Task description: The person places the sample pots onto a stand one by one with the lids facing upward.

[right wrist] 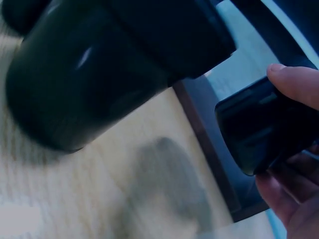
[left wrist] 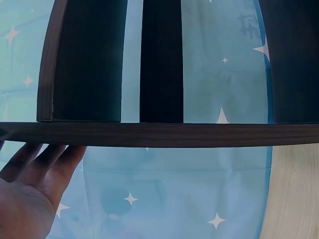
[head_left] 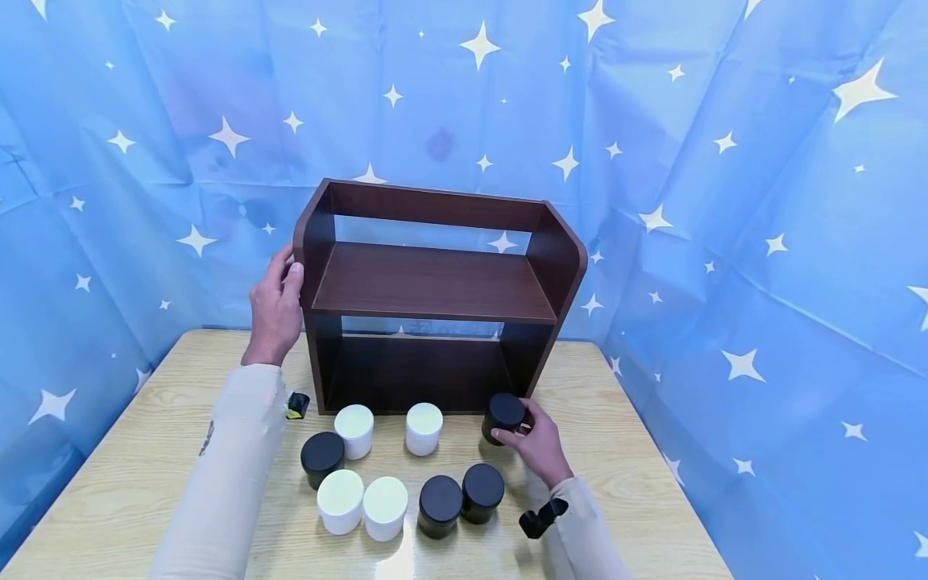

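A dark brown two-tier wooden shelf stands on the table, its compartments bare. My left hand is at the shelf's left side panel; in the left wrist view its fairly straight fingers rest against the panel's outer face. With thumb and fingers, my right hand grips a black lidded jar by the shelf's lower front right corner. The right wrist view shows this held jar tilted in that frame, the thumb on one side and fingers on the other.
Several white jars stand in front of the shelf. Among them are a black jar at left and two more black jars near the middle right. A blue star-patterned curtain hangs behind the wooden table.
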A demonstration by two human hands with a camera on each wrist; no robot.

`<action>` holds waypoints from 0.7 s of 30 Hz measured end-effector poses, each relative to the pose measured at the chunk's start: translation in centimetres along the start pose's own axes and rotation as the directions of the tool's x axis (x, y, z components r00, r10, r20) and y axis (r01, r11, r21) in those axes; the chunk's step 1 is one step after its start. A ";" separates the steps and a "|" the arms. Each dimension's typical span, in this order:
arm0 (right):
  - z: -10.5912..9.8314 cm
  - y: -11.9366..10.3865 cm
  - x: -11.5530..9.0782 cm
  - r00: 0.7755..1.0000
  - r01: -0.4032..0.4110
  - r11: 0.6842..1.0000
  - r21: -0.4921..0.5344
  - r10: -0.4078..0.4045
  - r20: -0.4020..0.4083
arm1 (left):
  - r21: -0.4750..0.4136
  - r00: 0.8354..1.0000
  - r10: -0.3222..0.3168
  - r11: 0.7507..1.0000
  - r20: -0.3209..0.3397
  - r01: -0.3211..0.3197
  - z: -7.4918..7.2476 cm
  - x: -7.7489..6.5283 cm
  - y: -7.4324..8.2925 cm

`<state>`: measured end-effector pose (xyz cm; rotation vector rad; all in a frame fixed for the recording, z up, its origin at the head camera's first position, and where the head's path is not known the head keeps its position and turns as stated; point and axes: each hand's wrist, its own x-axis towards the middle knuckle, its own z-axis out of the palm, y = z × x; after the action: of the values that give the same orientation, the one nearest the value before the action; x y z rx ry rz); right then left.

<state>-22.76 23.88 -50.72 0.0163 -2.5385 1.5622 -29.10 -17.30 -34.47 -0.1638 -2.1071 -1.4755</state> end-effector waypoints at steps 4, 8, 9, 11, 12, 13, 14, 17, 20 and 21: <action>-0.3 -0.7 0.2 1.000 0.016 1.000 -0.024 -0.016 0.000 | -0.004 1.000 -0.006 1.000 0.002 0.006 0.0 -0.1 0.2; -0.6 -1.0 0.4 1.000 0.009 1.000 -0.025 -0.008 0.002 | -0.004 1.000 -0.013 1.000 0.007 0.013 -0.1 -0.2 0.3; -0.6 -1.0 0.4 1.000 0.006 1.000 -0.021 -0.006 0.003 | -0.004 1.000 -0.016 1.000 0.010 0.016 -0.2 -0.2 0.3; -0.9 -1.2 0.4 1.000 0.007 1.000 -0.014 -0.007 0.003 | -0.003 1.000 -0.022 1.000 0.016 0.022 -0.2 -0.2 0.3; -1.0 -1.4 0.4 1.000 0.008 1.000 -0.013 -0.008 0.003 | -0.002 1.000 -0.024 1.000 0.018 0.024 -0.3 -0.2 0.3; -1.1 -1.5 0.4 1.000 0.011 1.000 -0.018 -0.011 0.006 | -0.002 0.999 -0.027 1.000 0.019 0.027 -0.3 -0.2 0.3; -1.3 -1.6 0.5 1.000 0.017 1.000 -0.022 -0.017 0.010 | -0.004 0.999 -0.029 1.000 0.019 0.029 -0.3 -0.2 0.4; -1.8 -1.9 0.6 1.000 0.026 1.000 -0.017 -0.026 0.014 | -0.006 0.999 -0.030 1.000 0.021 0.030 -0.3 -0.2 0.4; -2.3 -2.1 0.6 1.000 0.026 0.999 -0.019 -0.026 0.015 | -0.010 0.999 -0.031 0.999 0.028 0.031 -0.3 -0.1 0.5; -2.5 -2.3 0.6 1.000 0.025 0.999 -0.019 -0.025 0.014 | -0.008 0.999 -0.031 0.999 0.030 0.032 -0.2 0.0 0.5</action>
<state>-22.84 25.05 -47.49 0.0571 -2.5539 1.5333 -28.79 -17.31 -33.99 -0.1577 -2.1368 -1.5093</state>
